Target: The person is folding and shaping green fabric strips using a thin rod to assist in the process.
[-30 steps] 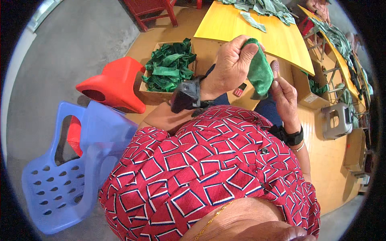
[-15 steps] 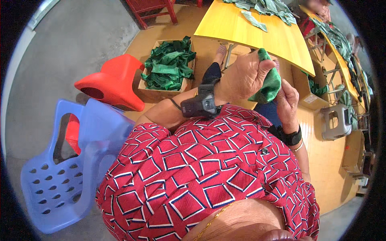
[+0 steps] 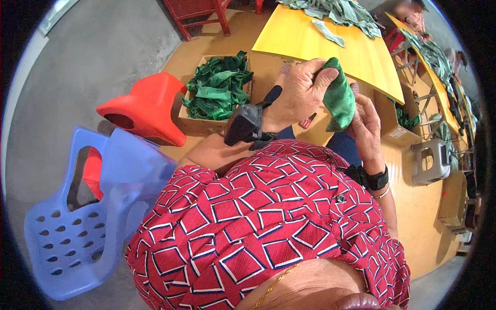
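A dark green velvety piece of fabric (image 3: pixel 341 101) is held up in front of my chest, near the edge of the yellow table (image 3: pixel 310 39). My left hand (image 3: pixel 299 93) grips its upper left part between thumb and fingers. Pinching the lower right edge, my right hand (image 3: pixel 366 126) has its thumb and fingertips close together. The fabric looks folded or doubled, and its far side is hidden from me. Pale green cloth pieces (image 3: pixel 341 15) are heaped at the far end of the table.
A cardboard box (image 3: pixel 214 124) full of green fabric pieces sits on the floor left of the table. Red (image 3: pixel 155 106) and blue (image 3: pixel 116 165) plastic chairs stand at my left. To the right are a grey stool (image 3: pixel 431 163), another box (image 3: pixel 398 132) and a person at a second table.
My left hand has turned and shifted slightly left, and the fabric now shows a broader, flatter face. The right hand still pinches its lower edge.
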### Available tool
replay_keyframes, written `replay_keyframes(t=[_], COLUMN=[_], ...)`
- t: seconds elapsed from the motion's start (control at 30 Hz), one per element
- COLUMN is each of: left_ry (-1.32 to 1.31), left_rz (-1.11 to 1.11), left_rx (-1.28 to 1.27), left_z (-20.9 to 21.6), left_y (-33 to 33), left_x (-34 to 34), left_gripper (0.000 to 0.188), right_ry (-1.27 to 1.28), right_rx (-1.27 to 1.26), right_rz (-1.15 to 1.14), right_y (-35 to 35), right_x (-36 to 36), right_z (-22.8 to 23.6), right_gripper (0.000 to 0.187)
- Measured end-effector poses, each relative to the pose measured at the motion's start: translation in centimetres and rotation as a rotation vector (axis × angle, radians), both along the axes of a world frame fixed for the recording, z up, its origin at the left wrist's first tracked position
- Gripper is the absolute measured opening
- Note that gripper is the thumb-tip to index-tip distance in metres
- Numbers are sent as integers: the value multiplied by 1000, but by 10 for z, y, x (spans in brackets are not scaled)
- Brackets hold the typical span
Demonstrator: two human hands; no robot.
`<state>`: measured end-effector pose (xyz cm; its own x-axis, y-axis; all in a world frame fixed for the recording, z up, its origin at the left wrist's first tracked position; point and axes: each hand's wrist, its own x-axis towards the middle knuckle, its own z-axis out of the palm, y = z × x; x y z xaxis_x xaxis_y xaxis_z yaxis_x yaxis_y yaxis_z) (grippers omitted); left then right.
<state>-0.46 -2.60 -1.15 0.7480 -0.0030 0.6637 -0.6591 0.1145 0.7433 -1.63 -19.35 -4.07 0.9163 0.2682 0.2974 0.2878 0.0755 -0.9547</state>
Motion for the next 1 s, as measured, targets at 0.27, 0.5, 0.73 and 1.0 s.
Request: replay_keyframes(t=[0.27,0.5,0.73,1.0], left_ry=[-115,87,261,-215], left_rz=[183,31,-164,348], left_rx=[400,419,380,428], left_z=[19,24,33,2], left_y=[9,19,19,-3], left_x=[-19,-18,-18,1], left_gripper=[18,16,19,16], right_ry=[40,-22,-120,-327], right_rx=[-21,-28,-155,-242], right_rz=[97,81,0,-92], right_y=[-12,-11,-14,-10], right_x=[2,-1,1,1], right_z=[-5,-3,-7,-6], right_gripper=[22,16,15,10])
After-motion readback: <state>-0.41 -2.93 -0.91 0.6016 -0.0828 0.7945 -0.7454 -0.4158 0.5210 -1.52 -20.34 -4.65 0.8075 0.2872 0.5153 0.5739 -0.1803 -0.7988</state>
